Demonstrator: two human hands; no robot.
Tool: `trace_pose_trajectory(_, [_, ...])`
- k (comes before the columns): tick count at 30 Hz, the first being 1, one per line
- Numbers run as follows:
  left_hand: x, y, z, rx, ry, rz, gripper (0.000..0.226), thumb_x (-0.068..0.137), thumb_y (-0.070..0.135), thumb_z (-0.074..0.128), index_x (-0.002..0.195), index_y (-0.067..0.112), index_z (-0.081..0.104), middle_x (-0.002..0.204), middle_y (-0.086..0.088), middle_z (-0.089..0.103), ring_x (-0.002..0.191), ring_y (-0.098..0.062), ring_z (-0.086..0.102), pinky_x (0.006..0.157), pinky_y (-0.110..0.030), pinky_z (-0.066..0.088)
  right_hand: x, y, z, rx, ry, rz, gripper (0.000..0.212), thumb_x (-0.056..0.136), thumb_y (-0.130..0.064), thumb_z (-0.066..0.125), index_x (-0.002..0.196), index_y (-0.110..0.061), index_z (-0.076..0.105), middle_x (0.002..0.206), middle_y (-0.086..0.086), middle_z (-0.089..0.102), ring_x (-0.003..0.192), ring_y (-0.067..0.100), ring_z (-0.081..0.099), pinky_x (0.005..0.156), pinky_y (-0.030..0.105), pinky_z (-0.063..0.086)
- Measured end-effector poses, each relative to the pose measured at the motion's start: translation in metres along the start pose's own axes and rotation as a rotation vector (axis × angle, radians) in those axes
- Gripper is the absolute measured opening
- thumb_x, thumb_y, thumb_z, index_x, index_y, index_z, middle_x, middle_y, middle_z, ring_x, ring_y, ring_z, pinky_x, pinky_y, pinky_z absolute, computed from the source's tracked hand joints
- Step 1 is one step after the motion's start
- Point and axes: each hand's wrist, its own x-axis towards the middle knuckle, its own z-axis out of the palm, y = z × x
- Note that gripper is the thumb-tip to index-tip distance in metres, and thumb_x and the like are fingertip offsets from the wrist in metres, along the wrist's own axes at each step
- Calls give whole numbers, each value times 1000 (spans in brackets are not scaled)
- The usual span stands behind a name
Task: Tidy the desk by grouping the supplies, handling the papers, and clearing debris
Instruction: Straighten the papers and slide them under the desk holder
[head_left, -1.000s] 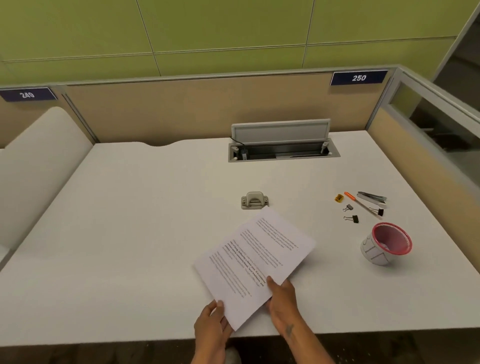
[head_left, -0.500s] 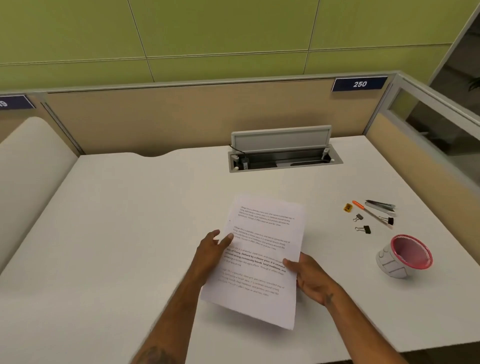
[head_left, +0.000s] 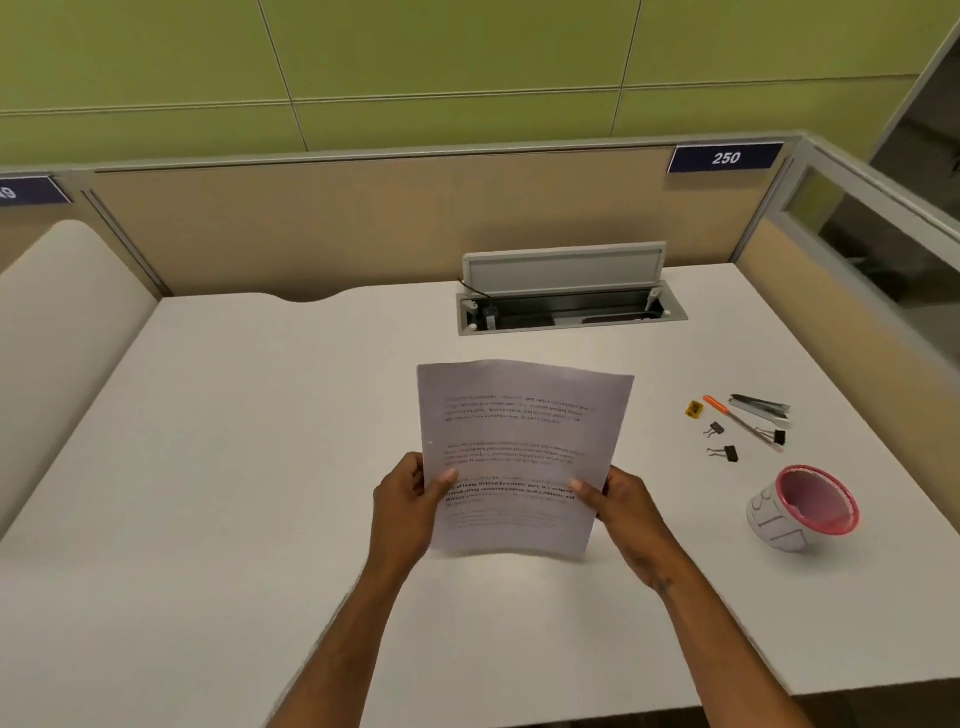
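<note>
I hold a printed stack of papers (head_left: 519, 447) upright above the middle of the white desk (head_left: 234, 467). My left hand (head_left: 408, 501) grips its left edge and my right hand (head_left: 621, 506) grips its right edge, thumbs on the front. To the right lie grouped supplies: an orange pen (head_left: 737, 422), a small yellow sharpener (head_left: 694, 409), black binder clips (head_left: 724, 453), and a strip of staples (head_left: 761, 407). A pink-rimmed paper cup (head_left: 802, 508) lies tipped on its side near the right edge. The papers hide the desk behind them.
An open cable hatch (head_left: 566, 296) with a raised grey lid sits at the back of the desk. Beige partition panels (head_left: 363, 223) enclose the back and right side. A white curved divider (head_left: 57, 332) stands at the left.
The papers went from lying slanted on the desk to being lifted upright and squared in both hands. My hands moved forward. The small stapler seen earlier is now hidden behind the papers.
</note>
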Motion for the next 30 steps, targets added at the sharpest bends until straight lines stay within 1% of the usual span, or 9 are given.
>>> trace_pose_trajectory(2, [-13,4,-3,-58,4,15,12,90,17,68,101,17,66,100,7,75,92,-10,71,80,-28,57,-8,-5,0,0,9,-23,23,93,-22,60,114,-24,66,109,-7,73,102,13,67,91,33,52])
trace_pose_trajectory(6, [-34,6,-8,-131,-22,16,17,87,12,70,102,19,66,103,7,74,99,-12,69,85,-32,55,-22,-4,-3,40,4,-36,25,89,-18,65,113,-26,66,109,-7,73,104,12,66,90,28,50])
trace_pose_trajectory(9, [-44,7,-5,-240,-32,4,25,89,9,67,112,21,65,109,6,73,106,-14,67,89,-31,52,-27,0,-3,73,19,-56,27,91,-15,62,115,-26,66,109,-7,72,104,11,66,90,26,50])
trace_pose_trajectory(11, [-48,7,1,-282,-1,-4,24,93,12,62,115,23,64,110,6,73,105,-13,66,88,-28,52,-30,2,-2,110,45,-58,24,92,-14,59,111,-26,67,107,-5,73,102,12,66,89,26,49])
trace_pose_trajectory(14, [-51,10,8,-340,40,-20,22,98,15,54,115,22,65,107,7,73,99,-9,67,78,-19,53,-30,2,-1,135,71,-62,20,92,-15,60,106,-25,70,105,-4,74,101,16,67,88,26,48])
trace_pose_trajectory(18, [-52,16,12,-384,72,-4,20,98,14,52,112,20,66,101,8,75,93,-5,67,75,-13,50,-28,-3,-3,157,88,-88,19,88,-15,64,104,-22,72,104,-2,74,100,17,67,87,27,48])
trace_pose_trajectory(23, [-51,23,13,-432,69,34,19,96,10,55,111,14,66,101,6,75,94,-7,68,76,-14,51,-31,-13,-6,210,65,-133,21,80,-22,68,100,-21,74,106,3,74,102,19,67,89,29,49])
trace_pose_trajectory(26, [-50,26,11,-419,53,66,17,95,12,56,110,13,66,101,6,75,94,-7,67,76,-15,51,-31,-17,-8,228,48,-154,23,79,-26,69,101,-24,74,108,3,73,103,19,66,88,26,51])
trace_pose_trajectory(30, [-54,17,9,-380,26,52,24,90,22,60,114,19,64,106,6,73,99,-9,66,81,-19,52,-33,-8,-10,205,3,-114,25,85,-16,65,108,-24,69,109,-1,73,104,15,66,83,20,52])
